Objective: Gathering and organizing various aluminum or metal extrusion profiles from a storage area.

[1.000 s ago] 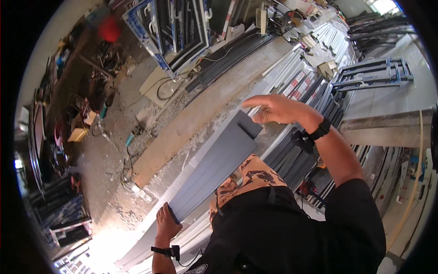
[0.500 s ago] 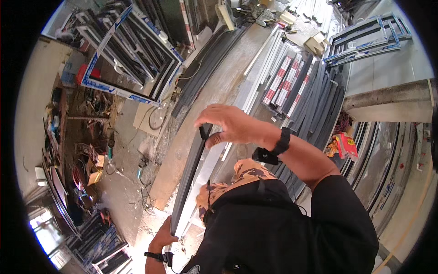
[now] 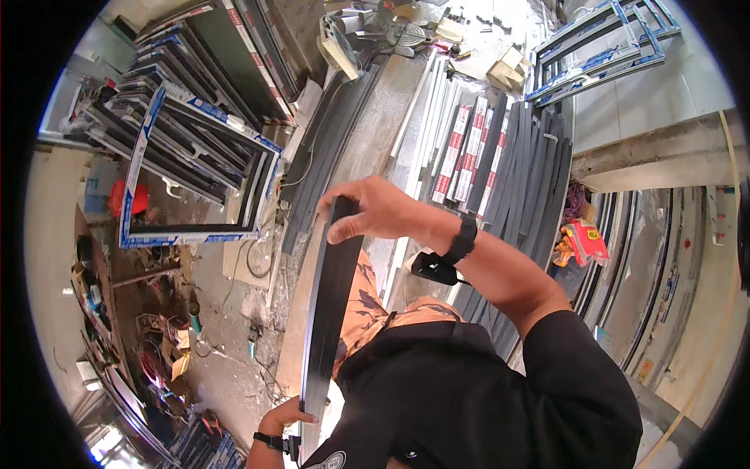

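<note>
A long dark grey frame profile (image 3: 328, 293) runs between my two hands in front of my body, its broad flat face turned up. My right hand (image 3: 367, 209) is wrapped round its far end, thumb on the near side and fingers over the other side. Low in the view, my left hand (image 3: 291, 416) grips the near end, with the thumb lying across the profile. Both wrists wear black straps with small dark devices. The underside of the profile is hidden.
A bench (image 3: 371, 144) carries stacked grey profiles (image 3: 332, 152), white strips and red-and-white taped profiles (image 3: 451, 152). Blue-taped window frames (image 3: 191, 234) lean at the left, and more frames (image 3: 601, 51) stand far right. A red bag (image 3: 586, 241) hangs at right; cables and tools clutter the floor.
The profile has rolled, so a broader face now shows, and it has come nearer my body. My right hand has shifted slightly left with it. The whole view has turned slightly.
</note>
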A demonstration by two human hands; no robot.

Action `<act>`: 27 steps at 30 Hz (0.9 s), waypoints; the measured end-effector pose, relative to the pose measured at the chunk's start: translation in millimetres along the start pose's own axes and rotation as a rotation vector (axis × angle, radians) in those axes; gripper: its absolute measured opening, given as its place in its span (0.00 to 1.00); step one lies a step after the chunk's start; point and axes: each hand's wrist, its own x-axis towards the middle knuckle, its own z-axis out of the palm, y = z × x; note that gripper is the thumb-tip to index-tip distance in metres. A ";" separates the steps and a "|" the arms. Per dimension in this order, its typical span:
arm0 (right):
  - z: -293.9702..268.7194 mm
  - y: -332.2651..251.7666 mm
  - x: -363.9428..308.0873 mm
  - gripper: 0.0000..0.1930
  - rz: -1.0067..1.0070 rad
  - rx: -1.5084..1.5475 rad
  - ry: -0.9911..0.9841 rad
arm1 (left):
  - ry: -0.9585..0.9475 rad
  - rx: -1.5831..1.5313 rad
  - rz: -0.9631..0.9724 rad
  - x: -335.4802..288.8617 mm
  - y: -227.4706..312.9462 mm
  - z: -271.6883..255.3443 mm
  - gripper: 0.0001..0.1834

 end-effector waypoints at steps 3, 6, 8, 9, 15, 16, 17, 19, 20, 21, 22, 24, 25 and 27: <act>-26.9 -12.4 39.2 0.28 -0.008 -0.163 0.093 | -0.002 -0.121 -0.137 5.5 83.8 -30.8 0.39; -51.1 -7.6 95.3 0.27 0.006 -0.268 0.070 | 0.063 -0.211 -0.129 26.6 96.5 -90.9 0.42; -66.2 -13.2 133.9 0.27 0.050 -0.315 0.075 | 0.027 -0.207 -0.230 41.2 127.1 -135.8 0.41; -72.4 -22.1 148.3 0.27 0.081 -0.358 0.072 | 0.004 -0.208 -0.327 45.0 135.1 -153.0 0.40; -128.3 -79.0 237.7 0.22 0.256 -0.525 0.068 | -0.160 -0.007 -0.254 61.1 228.9 -214.9 0.41; -136.1 -88.7 249.8 0.22 0.273 -0.510 0.084 | -0.185 -0.029 -0.238 66.6 229.6 -223.3 0.41; -144.9 -95.2 260.6 0.22 0.290 -0.493 0.097 | -0.207 -0.053 -0.221 68.1 235.3 -227.6 0.41; -155.9 -104.4 279.0 0.25 0.321 -0.482 0.067 | -0.237 -0.101 -0.172 59.4 257.7 -231.1 0.42; -163.2 -98.8 287.0 0.25 0.300 -0.489 0.066 | -0.196 -0.010 -0.282 55.7 284.7 -233.2 0.43; -169.5 -93.8 294.2 0.25 0.279 -0.497 0.064 | -0.151 0.080 -0.391 51.2 307.5 -234.5 0.44; -172.9 -90.5 302.7 0.23 0.261 -0.485 0.071 | -0.174 0.006 -0.329 46.4 323.1 -237.2 0.45; -175.1 -84.6 320.1 0.23 0.223 -0.507 0.015 | -0.131 0.000 -0.304 40.0 341.8 -242.9 0.45; -178.4 -86.2 325.7 0.23 0.193 -0.535 -0.041 | -0.097 -0.005 -0.276 41.7 350.9 -246.0 0.46; -179.6 -96.5 338.9 0.20 0.251 -0.451 -0.068 | -0.089 0.042 -0.272 44.1 356.4 -258.4 0.40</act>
